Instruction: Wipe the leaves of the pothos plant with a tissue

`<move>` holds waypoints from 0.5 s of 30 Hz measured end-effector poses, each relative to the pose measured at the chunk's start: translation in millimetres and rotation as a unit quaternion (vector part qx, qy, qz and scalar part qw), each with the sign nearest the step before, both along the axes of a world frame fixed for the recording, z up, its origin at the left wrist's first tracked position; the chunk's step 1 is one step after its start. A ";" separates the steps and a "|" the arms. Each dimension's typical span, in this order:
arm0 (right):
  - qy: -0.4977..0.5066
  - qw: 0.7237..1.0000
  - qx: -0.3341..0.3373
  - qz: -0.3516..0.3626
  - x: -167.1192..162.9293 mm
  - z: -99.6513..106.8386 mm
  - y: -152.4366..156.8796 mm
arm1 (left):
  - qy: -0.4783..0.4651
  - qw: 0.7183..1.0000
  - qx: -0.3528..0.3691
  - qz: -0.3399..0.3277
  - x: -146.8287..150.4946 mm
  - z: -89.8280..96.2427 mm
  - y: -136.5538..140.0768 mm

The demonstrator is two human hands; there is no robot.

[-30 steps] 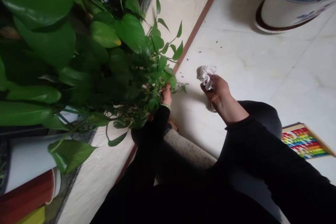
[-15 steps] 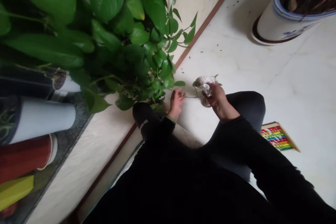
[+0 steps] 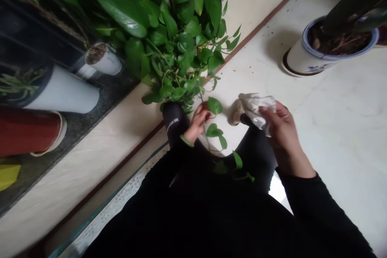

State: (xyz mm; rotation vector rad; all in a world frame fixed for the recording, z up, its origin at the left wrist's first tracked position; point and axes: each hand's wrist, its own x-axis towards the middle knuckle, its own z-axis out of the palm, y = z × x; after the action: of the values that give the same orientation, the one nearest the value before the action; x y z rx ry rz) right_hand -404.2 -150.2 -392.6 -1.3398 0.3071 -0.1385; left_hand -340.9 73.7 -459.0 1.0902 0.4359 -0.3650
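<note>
My right hand (image 3: 284, 133) pinches a crumpled white cloth (image 3: 256, 105) between thumb and fingers, held above my knee. My left hand (image 3: 200, 120), with a bangle at its wrist, has its fingers curled on the stem of a pothos vine (image 3: 214, 105). From there the vine hangs down with several leaves (image 3: 213, 130), reaching across my dark trousers. Part of the stem is hidden behind my fingers. The bushy pothos (image 3: 187, 44) with heart-shaped leaves spreads just beyond my left hand.
A blue-and-white flowerpot (image 3: 320, 48) stands on the pale floor at upper right. Along the stone ledge (image 3: 117, 92) on the left are a white pot (image 3: 69, 92), a small pot (image 3: 107, 60) and a red-brown pot (image 3: 30, 131). A shoe (image 3: 237, 113) shows behind the cloth.
My right hand has lifted the cloth up and to the right, nearer to me. The vine now trails across my lap from my left hand. The view has shifted, and the abacus is out of sight.
</note>
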 end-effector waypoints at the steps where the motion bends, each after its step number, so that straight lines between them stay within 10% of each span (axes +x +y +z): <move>1: -0.020 0.999 -0.038 0.007 0.8 -0.6 11.1 | 0.001 1.000 0.003 -0.002 -3.8 5.7 -0.5; 8: -0.235 0.932 -0.241 0.133 -4.7 0.9 68.3 | -0.027 0.999 -0.035 0.021 -10.5 21.0 0.0; 15: -0.079 0.948 -0.292 0.102 -26.3 -30.4 29.1 | -0.049 0.987 -0.152 -0.007 3.2 50.1 12.5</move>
State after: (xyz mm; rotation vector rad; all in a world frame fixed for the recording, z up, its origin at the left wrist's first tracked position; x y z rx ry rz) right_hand -430.5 -121.1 -423.0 -1.9276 -0.0200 -0.1682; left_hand -337.7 86.3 -408.9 0.8109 0.2744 -0.3753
